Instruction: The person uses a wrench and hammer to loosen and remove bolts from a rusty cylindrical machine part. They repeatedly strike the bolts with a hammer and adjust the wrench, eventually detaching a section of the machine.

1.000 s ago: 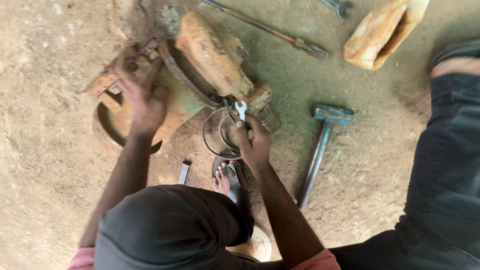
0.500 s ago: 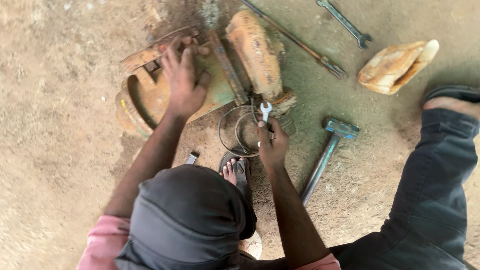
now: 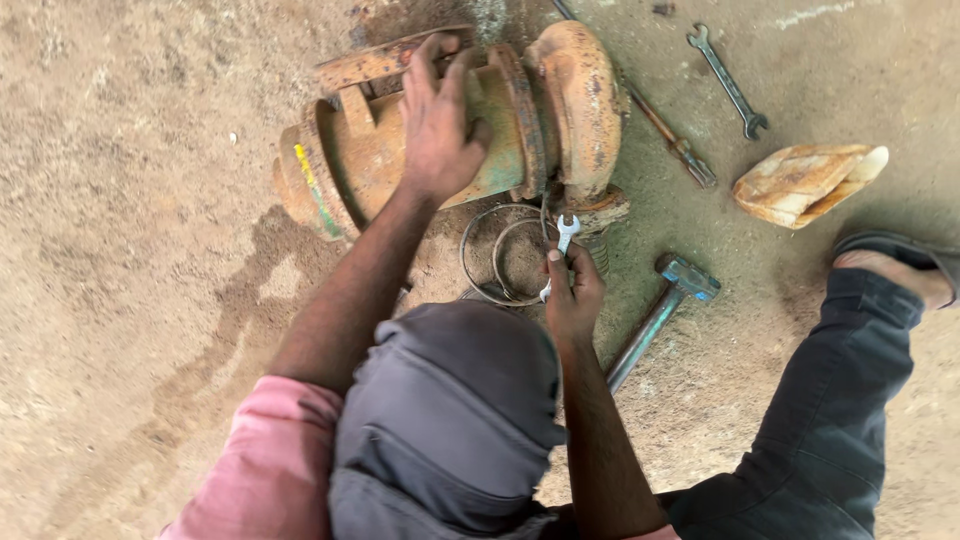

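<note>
**Hand on the rusty housing, spanner at its flange**

The left hand (image 3: 437, 120) lies spread flat on the rusty orange-and-green pump housing (image 3: 450, 135), which lies on the dirt floor (image 3: 130, 250); a yellow paint stripe (image 3: 308, 172) marks its left rim. The right hand (image 3: 572, 295) is pinched around a small spanner (image 3: 562, 245), its head up against the flange (image 3: 598, 208). Right of it lie a hammer (image 3: 655, 315), a larger spanner (image 3: 728, 80) and a tan broken block (image 3: 808, 180). Compared with half a second ago, the left hand sits further right on the housing.

Pink short sleeves, grey trouser knee.
</note>
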`<state>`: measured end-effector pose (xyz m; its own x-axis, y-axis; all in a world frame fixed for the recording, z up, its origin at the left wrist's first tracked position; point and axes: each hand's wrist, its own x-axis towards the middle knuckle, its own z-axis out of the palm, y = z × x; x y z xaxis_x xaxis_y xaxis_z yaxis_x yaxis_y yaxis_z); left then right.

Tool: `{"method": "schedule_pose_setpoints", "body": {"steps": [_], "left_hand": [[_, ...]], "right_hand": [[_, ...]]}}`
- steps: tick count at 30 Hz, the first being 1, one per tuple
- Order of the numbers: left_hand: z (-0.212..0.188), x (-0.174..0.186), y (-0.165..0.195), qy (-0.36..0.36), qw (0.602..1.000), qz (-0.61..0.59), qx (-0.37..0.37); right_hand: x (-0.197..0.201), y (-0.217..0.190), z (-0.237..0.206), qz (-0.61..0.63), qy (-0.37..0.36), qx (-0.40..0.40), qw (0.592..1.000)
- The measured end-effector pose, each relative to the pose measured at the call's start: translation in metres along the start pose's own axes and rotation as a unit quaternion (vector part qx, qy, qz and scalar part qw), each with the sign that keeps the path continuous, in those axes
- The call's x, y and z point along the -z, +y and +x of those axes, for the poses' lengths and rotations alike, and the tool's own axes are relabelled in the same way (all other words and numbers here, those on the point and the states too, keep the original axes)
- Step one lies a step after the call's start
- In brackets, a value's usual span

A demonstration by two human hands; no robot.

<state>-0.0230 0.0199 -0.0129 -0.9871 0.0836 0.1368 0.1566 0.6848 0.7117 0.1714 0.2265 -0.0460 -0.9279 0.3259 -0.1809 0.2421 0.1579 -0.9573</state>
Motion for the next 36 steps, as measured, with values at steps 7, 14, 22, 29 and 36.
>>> {"method": "schedule_pose_setpoints", "body": {"steps": [7, 14, 22, 29, 36], "left_hand": [[-0.004, -0.006, 0.002, -0.005, 0.996, 0.08, -0.043], [-0.001, -0.001, 0.001, -0.033, 0.998, 0.046, -0.011], [-0.005, -0.002, -0.003, -0.043, 0.989, 0.131, -0.045], [-0.014, -0.006, -0.007, -0.011, 0.947, 0.288, -0.144], [-0.017, -0.002, 0.003, -0.015, 0.936, 0.305, -0.175]], "right_hand": [[-0.005, -0.022, -0.013, 0.023, 0.02, -0.089, 0.996], [0.006, -0.016, -0.008, 0.059, 0.013, -0.001, 0.998], [0.045, 0.033, 0.002, 0.07, 0.126, 0.04, 0.989], [0.065, 0.037, 0.002, 0.056, 0.157, -0.102, 0.981], [0.06, 0.018, 0.011, 0.038, 0.167, 0.124, 0.977]]}}
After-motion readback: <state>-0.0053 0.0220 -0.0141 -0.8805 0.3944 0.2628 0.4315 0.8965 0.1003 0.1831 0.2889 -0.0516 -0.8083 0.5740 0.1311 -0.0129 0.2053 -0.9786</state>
